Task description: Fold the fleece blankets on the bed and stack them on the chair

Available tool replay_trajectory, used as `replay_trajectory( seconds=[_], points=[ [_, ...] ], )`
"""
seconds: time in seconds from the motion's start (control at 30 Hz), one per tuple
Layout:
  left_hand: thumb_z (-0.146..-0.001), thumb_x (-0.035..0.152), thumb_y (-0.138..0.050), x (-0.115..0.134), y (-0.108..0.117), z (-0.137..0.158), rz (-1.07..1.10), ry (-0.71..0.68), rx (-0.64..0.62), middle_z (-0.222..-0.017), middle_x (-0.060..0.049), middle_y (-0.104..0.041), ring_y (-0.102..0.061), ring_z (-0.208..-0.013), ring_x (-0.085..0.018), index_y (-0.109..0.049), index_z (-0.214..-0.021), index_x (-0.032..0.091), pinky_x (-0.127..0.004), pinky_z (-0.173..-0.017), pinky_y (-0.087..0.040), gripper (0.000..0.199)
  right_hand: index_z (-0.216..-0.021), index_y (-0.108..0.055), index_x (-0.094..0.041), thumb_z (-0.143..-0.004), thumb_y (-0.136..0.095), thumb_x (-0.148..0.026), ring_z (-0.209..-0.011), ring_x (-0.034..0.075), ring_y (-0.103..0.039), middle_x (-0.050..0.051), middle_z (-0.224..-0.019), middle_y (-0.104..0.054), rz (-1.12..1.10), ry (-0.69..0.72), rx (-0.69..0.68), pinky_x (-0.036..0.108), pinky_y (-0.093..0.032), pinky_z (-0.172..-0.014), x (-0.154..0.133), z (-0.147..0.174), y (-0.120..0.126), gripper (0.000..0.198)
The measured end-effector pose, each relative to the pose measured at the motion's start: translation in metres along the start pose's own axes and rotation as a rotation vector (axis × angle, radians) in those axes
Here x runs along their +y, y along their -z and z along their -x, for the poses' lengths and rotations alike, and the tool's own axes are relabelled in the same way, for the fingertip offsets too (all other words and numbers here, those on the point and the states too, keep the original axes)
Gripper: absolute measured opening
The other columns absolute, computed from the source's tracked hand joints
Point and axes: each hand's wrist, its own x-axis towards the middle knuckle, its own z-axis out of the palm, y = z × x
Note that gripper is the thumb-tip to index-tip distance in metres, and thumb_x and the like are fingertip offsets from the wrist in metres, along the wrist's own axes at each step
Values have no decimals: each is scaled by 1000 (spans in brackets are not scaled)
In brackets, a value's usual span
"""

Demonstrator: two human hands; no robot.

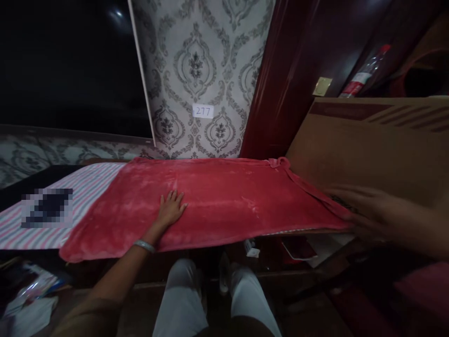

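Note:
A red plush blanket lies spread along a long table or cabinet top, its upper right corner bunched into a small curl. On its left half my left hand rests flat, palm down, fingers spread, a bracelet at the wrist. My right hand is at the blanket's right end, beside the edge. Motion smears its fingers, so whether they grip the cloth does not show. From under the blanket's left side comes a striped white, pink and grey cloth.
A dark screen is at upper left. The cardboard box borders the blanket's right end, with a plastic bottle behind it. Plastic packages lie at lower left. A paper marked 277 is on the patterned wall.

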Motion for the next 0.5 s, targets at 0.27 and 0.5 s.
replay_trajectory(
  seconds=[0.27,0.5],
  points=[
    [-99,43,-40,-1,-5,6,-16,38,-8,-161,-18,-36,-27,-152,-32,-42,-153,14,-57,-123,-19,61,-157,-36,-24,-94,-54,-36,-147,27,-38,11,-161,-38,-181,91,-363,44,-37,-116,-129,-172,-177,67],
    [-96,51,-43,-1,-7,9,0,125,16,-163,-18,-33,-25,-153,-31,-40,-153,14,-62,-123,-12,68,-157,-35,-23,-105,-33,-43,-152,29,-24,11,-166,-27,-131,-187,-238,57,-26,-119,-178,-209,-274,56]
  ],
)
